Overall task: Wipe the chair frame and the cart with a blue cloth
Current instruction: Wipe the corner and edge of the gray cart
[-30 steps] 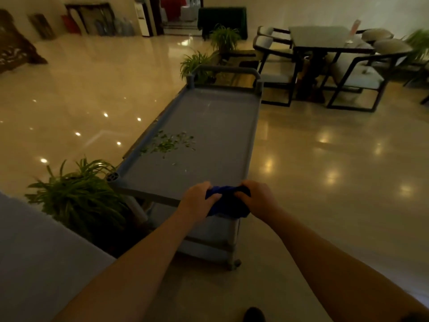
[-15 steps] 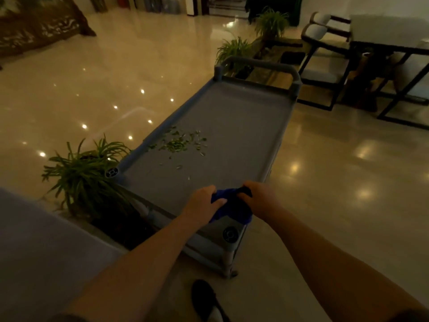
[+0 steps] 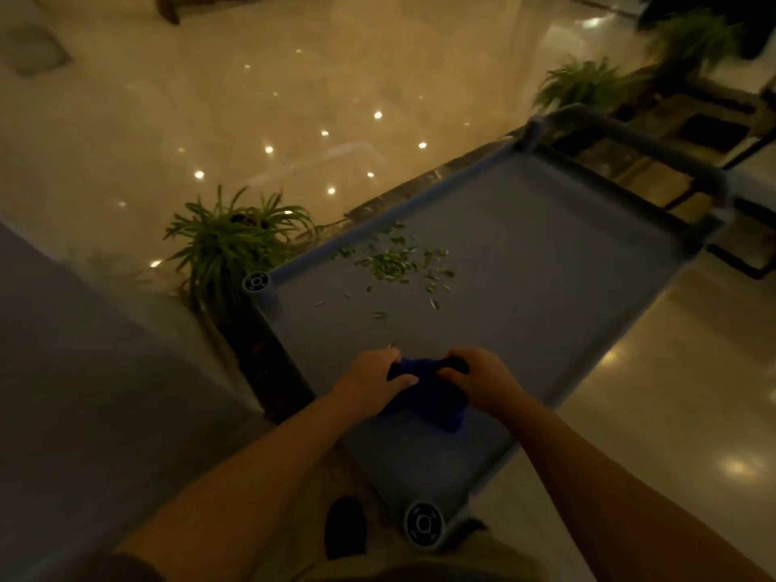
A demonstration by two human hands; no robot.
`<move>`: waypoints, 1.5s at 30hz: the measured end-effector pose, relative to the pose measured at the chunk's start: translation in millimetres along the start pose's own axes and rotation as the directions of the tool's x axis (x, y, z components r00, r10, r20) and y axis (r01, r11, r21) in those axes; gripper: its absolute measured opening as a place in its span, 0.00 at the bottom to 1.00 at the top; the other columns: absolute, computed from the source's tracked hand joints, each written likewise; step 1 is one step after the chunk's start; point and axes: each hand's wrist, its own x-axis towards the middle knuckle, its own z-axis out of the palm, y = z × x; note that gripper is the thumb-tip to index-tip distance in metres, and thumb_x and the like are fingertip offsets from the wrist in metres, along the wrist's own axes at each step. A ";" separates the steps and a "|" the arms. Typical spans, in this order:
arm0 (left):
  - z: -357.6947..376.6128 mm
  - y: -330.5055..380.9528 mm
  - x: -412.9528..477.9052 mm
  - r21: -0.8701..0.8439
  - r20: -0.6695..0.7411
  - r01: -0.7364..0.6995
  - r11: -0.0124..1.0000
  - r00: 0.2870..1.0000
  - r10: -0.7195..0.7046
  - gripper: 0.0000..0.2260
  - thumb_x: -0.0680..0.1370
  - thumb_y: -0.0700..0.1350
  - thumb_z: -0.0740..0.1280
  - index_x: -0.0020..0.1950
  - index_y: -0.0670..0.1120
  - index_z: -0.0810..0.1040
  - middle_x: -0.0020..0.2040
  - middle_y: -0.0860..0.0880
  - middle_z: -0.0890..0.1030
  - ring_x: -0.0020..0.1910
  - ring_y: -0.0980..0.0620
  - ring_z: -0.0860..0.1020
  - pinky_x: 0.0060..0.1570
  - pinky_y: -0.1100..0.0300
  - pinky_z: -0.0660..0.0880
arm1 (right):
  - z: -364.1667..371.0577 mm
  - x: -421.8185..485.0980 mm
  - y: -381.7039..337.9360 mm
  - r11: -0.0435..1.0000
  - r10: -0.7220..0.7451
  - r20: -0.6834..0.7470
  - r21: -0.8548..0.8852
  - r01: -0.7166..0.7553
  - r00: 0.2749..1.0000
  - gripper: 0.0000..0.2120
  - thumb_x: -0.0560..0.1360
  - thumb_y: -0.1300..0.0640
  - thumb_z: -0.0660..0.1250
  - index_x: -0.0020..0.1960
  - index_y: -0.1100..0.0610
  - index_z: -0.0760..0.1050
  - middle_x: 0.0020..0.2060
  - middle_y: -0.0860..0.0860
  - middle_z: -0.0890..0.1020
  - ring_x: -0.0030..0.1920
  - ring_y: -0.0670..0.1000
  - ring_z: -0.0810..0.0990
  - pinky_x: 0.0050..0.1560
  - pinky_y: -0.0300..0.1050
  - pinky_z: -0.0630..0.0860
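Observation:
A grey cart (image 3: 546, 266) fills the middle of the head view, its flat top tray running away to the upper right toward a push handle (image 3: 638, 140). Small green leaf bits (image 3: 394, 262) lie scattered on the tray's left half. A bunched blue cloth (image 3: 428, 396) rests over the near part of the tray. My left hand (image 3: 369, 380) grips its left side and my right hand (image 3: 478, 380) grips its right side. No chair is clearly in view.
A potted green plant (image 3: 231, 241) stands on the floor just left of the cart, with more plants (image 3: 588, 81) beyond the far end. A grey surface (image 3: 84, 392) fills the lower left. Glossy floor lies to the right. A dark shoe (image 3: 344, 527) shows below.
The view has closed in on the cart and tilted down. Both hands with the cloth now sit over the tray surface instead of at its near edge. The chairs and table have left the view.

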 end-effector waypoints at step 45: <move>133.7 145.7 -145.5 -0.326 -0.610 0.747 0.579 0.302 -0.733 0.12 0.79 0.49 0.63 0.52 0.40 0.73 0.53 0.41 0.73 0.51 0.42 0.73 0.43 0.55 0.65 | -17.2 -50.6 10.5 0.611 -0.691 0.331 -0.208 0.764 0.643 0.07 0.77 0.57 0.65 0.52 0.59 0.76 0.51 0.57 0.78 0.53 0.59 0.76 0.51 0.52 0.75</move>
